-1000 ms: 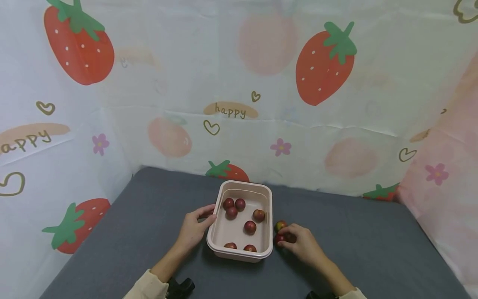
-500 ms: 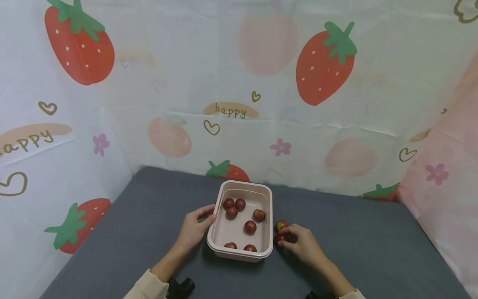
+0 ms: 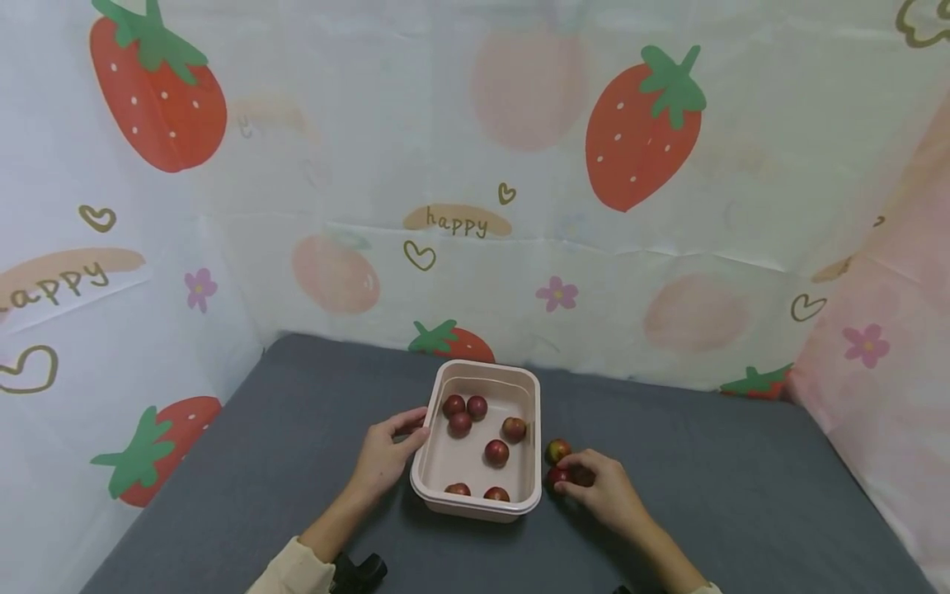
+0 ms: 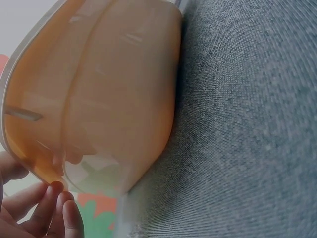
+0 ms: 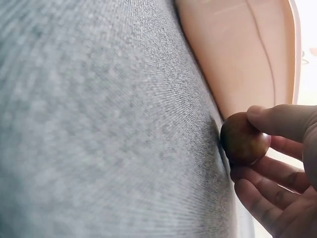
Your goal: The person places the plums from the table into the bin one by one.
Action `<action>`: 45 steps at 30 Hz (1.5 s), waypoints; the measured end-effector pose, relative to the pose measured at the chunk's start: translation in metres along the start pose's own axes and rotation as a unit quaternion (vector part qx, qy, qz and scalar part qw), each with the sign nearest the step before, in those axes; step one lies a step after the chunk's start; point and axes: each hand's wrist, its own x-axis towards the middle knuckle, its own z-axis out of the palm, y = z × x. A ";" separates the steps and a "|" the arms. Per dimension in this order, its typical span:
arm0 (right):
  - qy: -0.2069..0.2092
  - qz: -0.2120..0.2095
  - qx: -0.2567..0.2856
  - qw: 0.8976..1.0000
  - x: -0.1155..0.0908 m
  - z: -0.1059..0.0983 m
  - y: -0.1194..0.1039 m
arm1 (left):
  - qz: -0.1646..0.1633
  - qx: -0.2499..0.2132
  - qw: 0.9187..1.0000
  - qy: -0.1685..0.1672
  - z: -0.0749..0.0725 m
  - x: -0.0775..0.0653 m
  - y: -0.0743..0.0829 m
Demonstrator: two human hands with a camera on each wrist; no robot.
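A pale pink rectangular plastic box [image 3: 477,483] stands on the cloth, with several dark red plums [image 3: 496,453] lying loose inside. My left hand [image 3: 384,458] holds the box's left rim; the left wrist view shows its thumb and fingertips [image 4: 55,186] at that rim. To the right of the box, my right hand [image 3: 603,488] pinches a plum [image 5: 242,141] between thumb and fingers, low against the cloth and close to the box wall. A red-green plum [image 3: 558,450] lies just beyond it, beside the box.
Dark grey cloth [image 3: 712,478] covers the table. A white curtain [image 3: 460,280] printed with strawberries and hearts hangs behind it and at the left, with a pinkish part at the right. Black straps sit near both wrists.
Almost nothing differs. The view has shifted very slightly; both hands, the box and the plums keep their places.
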 end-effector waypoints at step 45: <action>0.045 0.014 0.093 0.995 0.009 -0.032 -0.027 | 0.038 0.003 0.999 0.010 0.000 -0.001 -0.001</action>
